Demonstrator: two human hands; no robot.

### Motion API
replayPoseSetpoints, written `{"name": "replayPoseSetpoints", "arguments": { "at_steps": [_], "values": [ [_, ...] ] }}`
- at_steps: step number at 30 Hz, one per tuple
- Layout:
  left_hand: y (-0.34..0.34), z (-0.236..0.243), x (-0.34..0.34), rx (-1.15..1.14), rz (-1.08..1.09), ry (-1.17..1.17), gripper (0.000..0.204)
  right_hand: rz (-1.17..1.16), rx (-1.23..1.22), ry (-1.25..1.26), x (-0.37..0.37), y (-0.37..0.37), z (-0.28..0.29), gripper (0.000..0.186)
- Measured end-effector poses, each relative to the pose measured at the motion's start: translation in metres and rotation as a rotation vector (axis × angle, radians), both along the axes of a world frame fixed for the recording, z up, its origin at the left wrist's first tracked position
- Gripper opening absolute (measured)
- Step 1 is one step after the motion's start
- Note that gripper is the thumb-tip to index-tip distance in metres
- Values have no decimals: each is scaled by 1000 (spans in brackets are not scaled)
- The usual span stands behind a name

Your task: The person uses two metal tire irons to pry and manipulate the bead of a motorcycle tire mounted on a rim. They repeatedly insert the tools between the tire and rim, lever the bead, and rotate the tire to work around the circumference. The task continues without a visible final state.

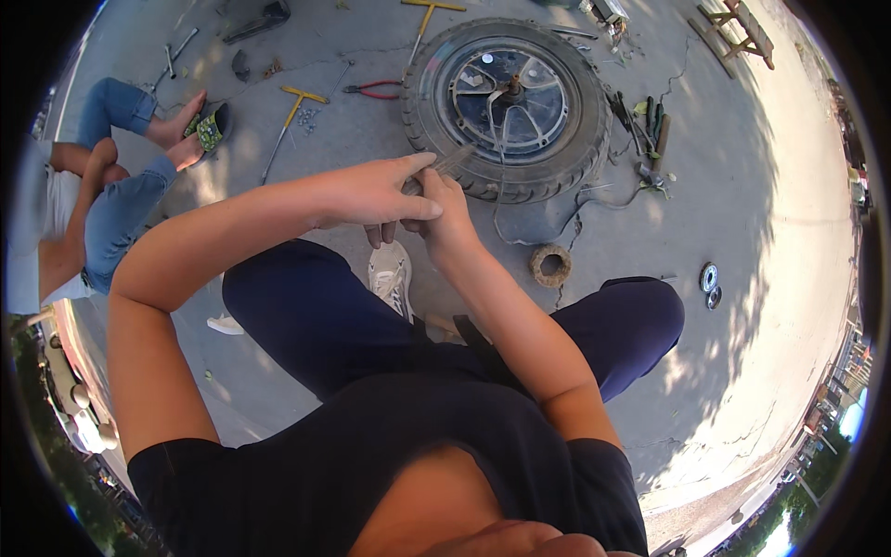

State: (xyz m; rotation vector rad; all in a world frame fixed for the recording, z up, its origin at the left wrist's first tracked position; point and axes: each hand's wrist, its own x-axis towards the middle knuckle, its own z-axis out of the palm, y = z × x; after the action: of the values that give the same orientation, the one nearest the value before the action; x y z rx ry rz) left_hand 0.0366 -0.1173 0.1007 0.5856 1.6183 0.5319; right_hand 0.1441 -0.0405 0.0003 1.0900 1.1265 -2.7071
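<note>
My left hand [371,192] and my right hand [444,206] meet at the near left edge of a wheel [534,116] lying flat on the ground. The fingers of both hands are bent inward around something small and dark, mostly hidden by them. A thin, blurred greyish strip [455,160] sticks out past the right fingers toward the tyre; its kind is unclear. The wheel has a black treaded tyre and a spoked metal hub with an upright axle [512,88]. A grey cable [498,176] runs from the hub over the tyre to the ground.
Left of the tyre lie red-handled pliers [376,90], a yellow T-handle wrench [302,96] and several small fasteners [308,121]. Screwdrivers [657,130] lie on the right. A brown ring [550,265] and two metal rings [709,278] lie nearer. Someone in jeans [125,204] sits at left.
</note>
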Motion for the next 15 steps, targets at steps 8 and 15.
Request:
{"name": "replayPoseSetpoints", "arguments": {
  "at_steps": [8, 15],
  "values": [
    [26, -36, -4, -298, -16, 218, 30, 309, 343, -27, 30, 62, 5, 39],
    [45, -23, 5, -420, -154, 429, 22, -343, 1410, -407, 30, 238, -66, 34]
  ]
}}
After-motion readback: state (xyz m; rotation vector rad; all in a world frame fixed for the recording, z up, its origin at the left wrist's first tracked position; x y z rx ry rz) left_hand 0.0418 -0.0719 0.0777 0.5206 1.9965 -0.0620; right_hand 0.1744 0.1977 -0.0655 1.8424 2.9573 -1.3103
